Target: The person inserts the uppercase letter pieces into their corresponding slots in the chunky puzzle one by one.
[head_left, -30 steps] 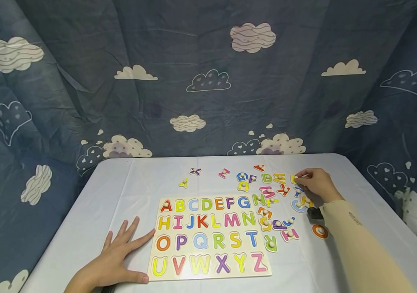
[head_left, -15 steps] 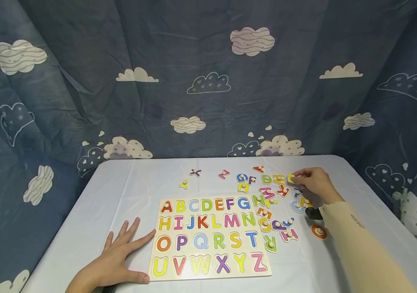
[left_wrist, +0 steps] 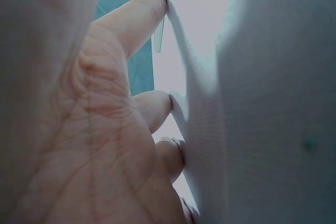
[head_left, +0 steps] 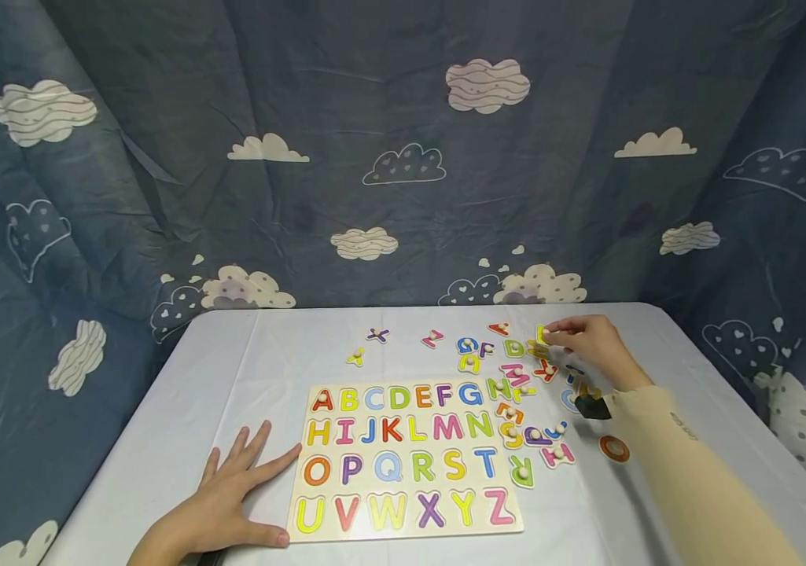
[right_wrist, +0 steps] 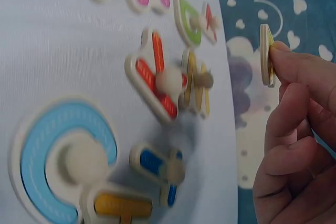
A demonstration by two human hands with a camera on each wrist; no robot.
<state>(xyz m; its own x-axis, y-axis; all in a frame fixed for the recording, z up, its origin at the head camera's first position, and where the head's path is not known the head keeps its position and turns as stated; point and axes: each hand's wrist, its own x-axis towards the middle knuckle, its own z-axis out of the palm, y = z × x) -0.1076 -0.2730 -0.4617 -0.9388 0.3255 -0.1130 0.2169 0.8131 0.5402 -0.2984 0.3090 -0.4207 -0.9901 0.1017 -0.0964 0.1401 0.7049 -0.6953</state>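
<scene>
My right hand (head_left: 597, 350) pinches a yellow letter piece (right_wrist: 266, 56) between thumb and fingers, raised above the far right of the white table. Its exact letter is hard to tell, as the right wrist view shows it mostly edge-on. Below lie a red K piece (right_wrist: 155, 80), a yellow W-like piece (right_wrist: 195, 85) and a light blue curved piece (right_wrist: 31, 166), all with knobs. My left hand (head_left: 215, 503) lies spread on the table, index fingertip and thumb touching the left edge of the alphabet puzzle board (head_left: 403, 491). A knob stands on the board's red A (head_left: 321, 400).
Loose knobbed letters crowd the board's right side, among them a green R (head_left: 522, 472), a pink piece (head_left: 557, 454) and an orange ring (head_left: 614, 449). Behind the board lie a purple X (head_left: 377, 336) and a yellow Y (head_left: 355, 357). A cloud-patterned curtain (head_left: 403, 275) hangs beyond.
My right hand has lifted the yellow letter piece off the table and carried it a little to the left. The left hand has stayed at the board's edge.
</scene>
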